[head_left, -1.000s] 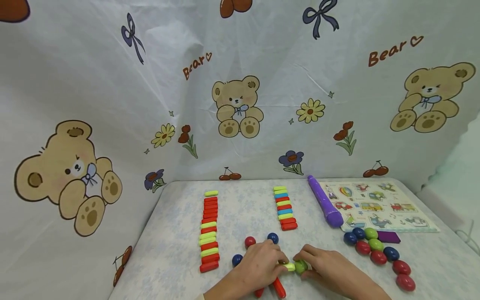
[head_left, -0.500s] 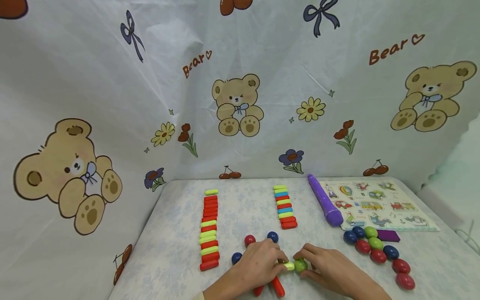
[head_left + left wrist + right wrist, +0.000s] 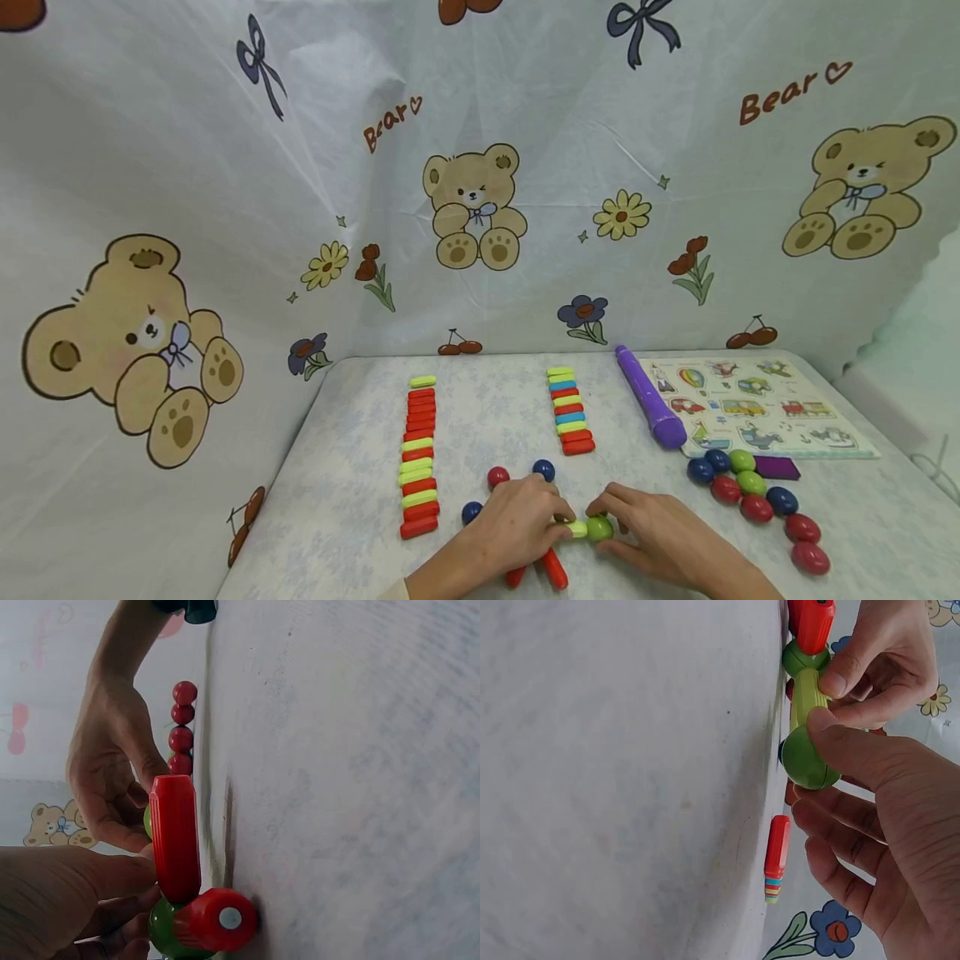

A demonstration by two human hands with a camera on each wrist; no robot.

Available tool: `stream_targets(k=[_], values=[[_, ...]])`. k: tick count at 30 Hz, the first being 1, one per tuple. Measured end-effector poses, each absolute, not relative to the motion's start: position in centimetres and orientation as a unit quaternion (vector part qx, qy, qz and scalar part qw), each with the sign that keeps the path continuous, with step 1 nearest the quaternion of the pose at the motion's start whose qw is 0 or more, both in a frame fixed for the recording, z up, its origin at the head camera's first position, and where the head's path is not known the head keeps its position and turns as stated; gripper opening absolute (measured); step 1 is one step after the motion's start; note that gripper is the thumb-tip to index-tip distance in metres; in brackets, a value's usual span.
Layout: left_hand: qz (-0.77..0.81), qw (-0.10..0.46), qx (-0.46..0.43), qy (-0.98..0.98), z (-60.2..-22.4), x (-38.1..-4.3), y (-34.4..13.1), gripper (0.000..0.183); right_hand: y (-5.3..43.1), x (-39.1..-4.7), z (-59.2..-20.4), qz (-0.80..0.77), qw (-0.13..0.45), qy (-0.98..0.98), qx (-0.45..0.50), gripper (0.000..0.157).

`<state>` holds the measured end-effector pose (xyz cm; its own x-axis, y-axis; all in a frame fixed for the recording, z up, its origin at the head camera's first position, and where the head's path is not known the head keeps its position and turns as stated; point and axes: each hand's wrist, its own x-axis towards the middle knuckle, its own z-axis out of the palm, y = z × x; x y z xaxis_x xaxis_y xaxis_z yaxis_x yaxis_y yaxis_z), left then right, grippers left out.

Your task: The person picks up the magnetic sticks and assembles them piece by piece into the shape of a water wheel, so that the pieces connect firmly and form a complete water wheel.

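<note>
Between thumb and fingers, my left hand (image 3: 521,521) pinches a yellow-green magnetic stick (image 3: 805,697). My right hand (image 3: 660,533) holds a green ball (image 3: 599,528) in its fingertips, right at the stick's outer end. The stick's other end meets a second green ball (image 3: 801,657), which the left hand hides in the head view. Red sticks (image 3: 555,570) spread from that ball below the left hand; one red stick (image 3: 175,840) points toward the right hand in the left wrist view. A red ball (image 3: 498,477) and blue balls (image 3: 543,471) sit just beyond the left hand.
A long column of red and yellow sticks (image 3: 418,475) lies at the left, a shorter multicoloured column (image 3: 567,412) at the middle back. Rightward are a purple toy microphone (image 3: 651,400), a picture board (image 3: 757,408), a purple block (image 3: 777,468) and loose balls (image 3: 756,508).
The hands keep the same hold on the stick and ball, nearly still. The head view has shifted slightly, so the scene sits a little higher in it.
</note>
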<state>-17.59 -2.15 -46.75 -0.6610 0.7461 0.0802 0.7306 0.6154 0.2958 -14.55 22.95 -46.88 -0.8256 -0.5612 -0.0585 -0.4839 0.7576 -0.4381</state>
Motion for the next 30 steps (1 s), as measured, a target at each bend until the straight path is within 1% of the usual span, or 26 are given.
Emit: stream_targets(k=[3, 7, 10, 13, 16, 19, 22, 26, 28, 30], values=[[0.145, 0.043, 0.420, 0.895, -46.1, -17.9, -2.5, 0.013, 23.1, -14.6, -47.0, -0.203, 0.084, 0.935, -0.280, 0.031], [0.137, 0.098, 0.437, 0.883, -45.2, -18.4, -3.3, 0.008, 23.5, -14.9, -47.2, -0.195, 0.072, 0.935, -0.288, 0.032], [0.142, 0.135, 0.448, 0.872, -44.9, -18.8, -3.8, 0.011, 23.8, -15.1, -47.4, -0.191, 0.067, 0.936, -0.288, 0.032], [0.148, 0.149, 0.449, 0.868, -44.9, -19.0, -4.0, 0.013, 24.4, -15.1, -47.3, -0.188, 0.060, 0.939, -0.280, 0.032], [0.150, 0.142, 0.441, 0.873, -44.9, -19.0, -4.1, 0.013, 25.4, -15.2, -46.9, -0.171, 0.044, 0.951, -0.254, 0.032], [0.153, 0.129, 0.430, 0.880, -44.9, -18.9, -4.2, 0.012, 26.9, -15.3, -46.3, -0.138, 0.016, 0.970, -0.201, 0.032], [0.156, 0.117, 0.422, 0.885, -44.9, -18.8, -4.3, 0.011, 28.7, -15.4, -46.0, -0.096, -0.033, 0.983, -0.151, 0.031], [0.147, 0.098, 0.420, 0.890, -45.1, -18.8, -4.3, 0.009, 31.1, -15.7, -46.1, -0.072, -0.094, 0.987, -0.111, 0.033], [0.141, 0.093, 0.418, 0.893, -45.2, -18.8, -4.3, 0.008, 32.0, -15.8, -46.4, -0.074, -0.103, 0.987, -0.095, 0.035], [0.134, 0.090, 0.415, 0.895, -45.2, -18.7, -4.2, 0.007, 32.6, -15.9, -46.7, -0.079, -0.096, 0.989, -0.081, 0.037]])
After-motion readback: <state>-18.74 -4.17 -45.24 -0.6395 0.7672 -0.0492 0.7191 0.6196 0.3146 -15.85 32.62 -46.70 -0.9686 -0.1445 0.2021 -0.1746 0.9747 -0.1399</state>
